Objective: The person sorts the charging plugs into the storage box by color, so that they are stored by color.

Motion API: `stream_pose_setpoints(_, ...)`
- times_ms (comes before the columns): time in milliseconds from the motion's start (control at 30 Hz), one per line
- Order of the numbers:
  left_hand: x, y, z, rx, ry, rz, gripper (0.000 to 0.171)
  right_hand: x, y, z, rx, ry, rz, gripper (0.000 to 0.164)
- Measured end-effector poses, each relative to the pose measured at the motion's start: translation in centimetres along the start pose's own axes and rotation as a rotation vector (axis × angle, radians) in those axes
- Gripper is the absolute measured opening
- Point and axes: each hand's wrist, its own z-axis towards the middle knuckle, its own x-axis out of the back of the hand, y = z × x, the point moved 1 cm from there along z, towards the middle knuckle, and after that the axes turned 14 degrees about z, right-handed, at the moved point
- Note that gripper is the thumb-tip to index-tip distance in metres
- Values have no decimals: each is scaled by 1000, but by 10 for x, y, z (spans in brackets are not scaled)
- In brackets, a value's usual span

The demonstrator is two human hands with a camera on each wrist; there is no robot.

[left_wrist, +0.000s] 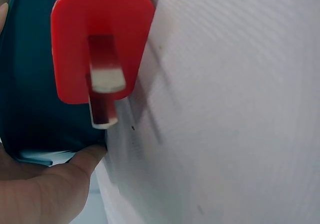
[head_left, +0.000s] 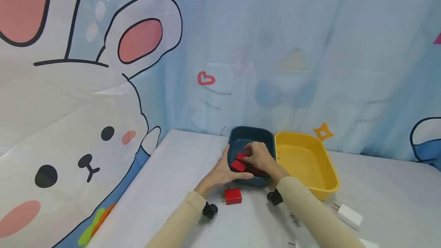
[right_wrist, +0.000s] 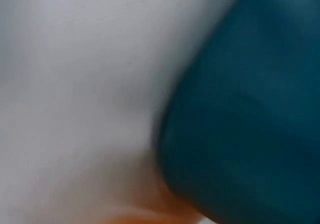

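A dark teal bin [head_left: 249,135] stands at the back of the table with several red plug-in chargers [head_left: 238,165] inside. My left hand [head_left: 220,172] holds this bin at its near left corner, fingers along the left wall and thumb across the front rim. Inside the bin, my right hand [head_left: 260,157] pinches a red charger [head_left: 242,156], partly covered by the fingers. Another red charger [head_left: 233,196] lies on the table in front of the bin, prongs to the left; the left wrist view shows its prongs [left_wrist: 107,80] close up. The right wrist view is blurred, mostly bin wall [right_wrist: 245,119].
A yellow bin [head_left: 304,162] stands right beside the teal one, nothing visible inside it. White chargers [head_left: 349,216] lie on the table at the front right, some partly behind the right sleeve [head_left: 310,209]. A printed curtain [head_left: 275,49] hangs behind the table.
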Motion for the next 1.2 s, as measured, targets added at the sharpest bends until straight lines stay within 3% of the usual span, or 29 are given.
stream_pose_setpoints(167, -1, 1, -1, 44, 4, 20, 121, 19, -21, -18, 129, 14, 14, 39)
stream_pose_setpoints(367, -1, -1, 2, 2, 3, -1, 121, 37, -57, -53, 290, -4, 76, 34)
stream_pose_setpoints(600, 0, 0, -1, -1, -10, 18, 123, 35, -84, -96, 482, -83, 117, 28)
stream_pose_setpoints(767, 1, 1, -2, -28, -8, 20, 118, 22, -82, -113, 442, -201, 142, 26)
stream_pose_setpoints(967, -3, -1, 1, -11, 12, 49, 117, 7, -74, -115, 399, -339, 63, 29)
stream_pose_setpoints(1200, -4, -1, 1, -27, 20, 8, 122, -9, -68, -109, 421, -384, -42, 31)
